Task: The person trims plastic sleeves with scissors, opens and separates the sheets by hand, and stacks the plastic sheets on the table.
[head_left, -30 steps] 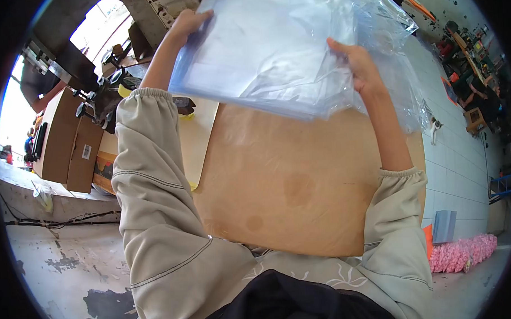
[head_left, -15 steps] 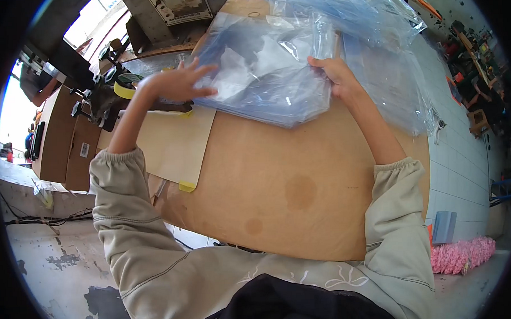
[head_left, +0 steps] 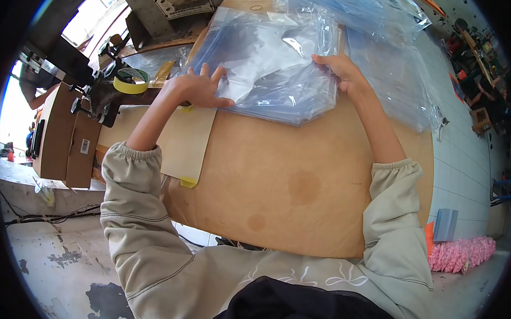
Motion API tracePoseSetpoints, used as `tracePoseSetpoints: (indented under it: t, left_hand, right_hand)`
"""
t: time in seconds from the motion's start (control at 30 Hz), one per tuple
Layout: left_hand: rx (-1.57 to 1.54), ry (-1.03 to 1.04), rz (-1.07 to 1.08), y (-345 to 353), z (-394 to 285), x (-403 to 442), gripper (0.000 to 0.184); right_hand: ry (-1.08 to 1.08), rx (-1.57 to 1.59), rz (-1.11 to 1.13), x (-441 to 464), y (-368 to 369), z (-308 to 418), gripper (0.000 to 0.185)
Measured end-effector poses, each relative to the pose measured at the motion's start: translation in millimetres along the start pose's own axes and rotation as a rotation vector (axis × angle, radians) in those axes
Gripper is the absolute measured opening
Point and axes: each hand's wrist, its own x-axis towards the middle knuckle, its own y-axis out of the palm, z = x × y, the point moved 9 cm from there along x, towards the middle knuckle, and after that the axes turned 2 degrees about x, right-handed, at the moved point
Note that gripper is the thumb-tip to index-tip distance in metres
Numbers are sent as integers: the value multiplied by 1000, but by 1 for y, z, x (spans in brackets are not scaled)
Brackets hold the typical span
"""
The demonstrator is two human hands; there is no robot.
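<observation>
A stack of clear plastic sheets (head_left: 269, 74), wrinkled and glossy, lies on the brown table (head_left: 279, 192) in front of me. My left hand (head_left: 201, 89) rests at the stack's lower left edge with its fingers spread. On the right side, my right hand (head_left: 345, 73) pinches the stack's edge, thumb on top and the other fingers partly hidden. Under my left wrist lies a cream board (head_left: 190, 142) with yellow tape at its corners.
More clear plastic (head_left: 387, 70) lies along the table's right side and far end. At the left stand a dark machine (head_left: 104, 97), a yellow tape roll (head_left: 131, 81) and a cardboard box (head_left: 57, 132). A pink fluffy bundle (head_left: 461, 254) sits right of the table.
My left hand has come down and to the right onto the plastic's edge. The plastic lies flatter on its left side. My right hand keeps its place at the right edge.
</observation>
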Motion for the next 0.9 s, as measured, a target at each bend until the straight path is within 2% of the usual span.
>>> tracePoseSetpoints:
  t: [0.03,0.13,0.23,0.33,0.43,0.5,0.6,0.63,0.7,0.77,0.8,0.9]
  left_hand:
    - [44,-23,-19,-2,-1,1,80]
    - [-86,49,63,-7,4,5,77]
    - [-118,-19,175,-19,0,-3,71]
    - [-150,19,84,-22,-3,-5,63]
    - [-39,2,-235,-40,-22,-44,52]
    - [38,46,-537,-43,-47,-81,47]
    - [-70,193,-611,-30,-94,-127,55]
    - [-131,259,-620,-22,-111,-142,59]
    - [-306,398,-498,-9,-145,-166,66]
    - [-492,445,-455,13,-166,-178,68]
    - [-584,471,-434,23,-175,-179,69]
    - [-468,372,-480,40,-192,-173,71]
  right_hand:
    - [6,10,-4,3,1,-1,31]
    - [36,52,-1,14,1,-9,32]
    - [50,104,49,12,7,-8,38]
    - [-33,100,60,-3,7,7,48]
    - [-186,3,12,-4,-4,19,55]
    - [-329,-101,-6,-30,-6,34,57]
    - [-530,-300,-135,-89,-6,54,60]
    - [-596,-400,-89,-108,1,59,55]
    - [-721,-602,2,-149,13,59,47]
    - [-906,-906,63,-194,34,50,35]
    - [-928,-933,171,-208,43,38,35]
    - [-1001,-996,452,-243,70,1,37]
